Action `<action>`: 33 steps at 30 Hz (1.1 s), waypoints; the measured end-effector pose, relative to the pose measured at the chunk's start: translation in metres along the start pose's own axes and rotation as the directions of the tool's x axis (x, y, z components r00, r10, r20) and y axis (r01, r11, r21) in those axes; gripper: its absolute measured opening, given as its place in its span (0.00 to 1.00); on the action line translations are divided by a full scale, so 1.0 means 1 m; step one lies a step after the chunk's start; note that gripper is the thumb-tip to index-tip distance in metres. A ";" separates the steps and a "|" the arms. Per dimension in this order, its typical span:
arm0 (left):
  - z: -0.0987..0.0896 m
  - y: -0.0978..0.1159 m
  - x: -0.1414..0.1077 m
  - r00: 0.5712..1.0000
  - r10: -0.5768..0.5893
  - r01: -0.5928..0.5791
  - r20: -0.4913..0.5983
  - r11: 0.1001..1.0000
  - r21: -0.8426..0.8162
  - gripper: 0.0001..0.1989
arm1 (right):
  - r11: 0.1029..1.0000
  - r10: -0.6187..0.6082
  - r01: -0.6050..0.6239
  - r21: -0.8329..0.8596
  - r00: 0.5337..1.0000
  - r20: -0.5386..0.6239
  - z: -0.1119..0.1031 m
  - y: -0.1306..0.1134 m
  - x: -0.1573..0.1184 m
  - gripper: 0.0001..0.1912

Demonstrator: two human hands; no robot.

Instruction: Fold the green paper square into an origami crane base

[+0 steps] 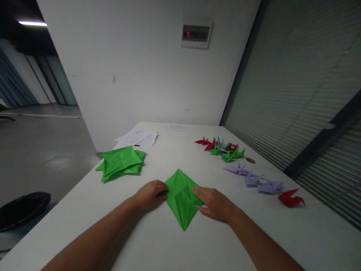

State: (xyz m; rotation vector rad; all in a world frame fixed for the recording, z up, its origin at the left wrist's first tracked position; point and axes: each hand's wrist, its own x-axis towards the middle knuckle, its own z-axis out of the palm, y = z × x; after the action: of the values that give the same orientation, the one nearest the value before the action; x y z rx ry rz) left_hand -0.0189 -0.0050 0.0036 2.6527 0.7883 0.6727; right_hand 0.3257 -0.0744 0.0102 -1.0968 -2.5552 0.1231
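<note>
A creased green sheet of origami paper (182, 197) lies in front of me on the white table, turned so that one corner points at me. Its left corner is pinched between the thumb and fingers of my left hand (152, 194). My right hand (216, 203) grips the right corner, with the fingers on top of the paper and the thumb at its lower edge. Fold lines run across the sheet, and its middle stands up a little. To the left sits a stack of creased green papers (121, 162).
Printed sheets (138, 138) lie at the table's back left. On the right are a heap of red, green and purple paper cranes (222, 148), several purple cranes (252, 179) and a red crane (290, 198). A black-lined bin (24, 210) stands left of the table (180, 252). Blinds (296, 94) border the right.
</note>
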 end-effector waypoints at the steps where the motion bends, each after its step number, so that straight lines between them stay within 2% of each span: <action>1: 0.000 -0.001 0.000 1.000 0.008 -0.009 -0.003 1.000 -0.005 0.09 | 1.000 -0.002 0.002 -0.002 1.000 0.006 -0.001 0.000 0.000 0.32; 5: 0.003 -0.005 0.000 0.997 0.069 -0.070 -0.028 0.997 -0.034 0.08 | 0.999 0.012 -0.014 0.037 0.998 0.057 -0.010 -0.003 -0.001 0.35; 10: 0.002 -0.003 0.001 0.996 0.033 -0.045 -0.087 0.990 -0.131 0.11 | 0.992 0.051 -0.057 0.111 0.997 0.060 -0.013 -0.006 -0.004 0.41; 15: -0.003 0.003 0.004 0.991 0.041 -0.071 -0.128 0.967 -0.244 0.12 | 0.997 0.072 -0.070 0.044 0.997 -0.036 -0.004 -0.006 -0.002 0.38; 17: -0.004 0.004 0.004 0.988 0.045 -0.082 -0.146 0.963 -0.255 0.12 | 0.998 0.069 -0.069 0.015 0.997 -0.041 -0.001 -0.007 -0.001 0.37; 23: -0.001 0.005 0.004 0.983 0.030 -0.077 -0.179 0.963 -0.259 0.11 | 0.994 0.104 -0.104 -0.015 0.994 -0.018 0.001 -0.018 0.004 0.45; 27: -0.002 0.003 0.002 0.990 -0.034 -0.009 -0.136 0.951 -0.309 0.14 | 0.987 0.150 -0.153 -0.050 0.987 -0.065 0.004 -0.020 0.010 0.31; 30: -0.005 -0.002 -0.002 0.991 -0.068 0.017 -0.119 0.923 -0.385 0.16 | 0.988 0.156 -0.157 0.009 0.972 -0.177 0.002 -0.017 0.014 0.23; 33: -0.009 -0.003 -0.005 0.990 -0.053 -0.002 -0.130 0.921 -0.390 0.31 | 0.989 0.142 -0.123 0.084 0.946 -0.291 -0.007 -0.014 0.017 0.16</action>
State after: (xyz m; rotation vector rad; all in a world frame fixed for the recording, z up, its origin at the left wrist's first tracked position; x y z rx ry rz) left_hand -0.0288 -0.0045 0.0084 2.2504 0.6433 0.9099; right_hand 0.3076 -0.0730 0.0243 -1.1664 -2.1981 0.0681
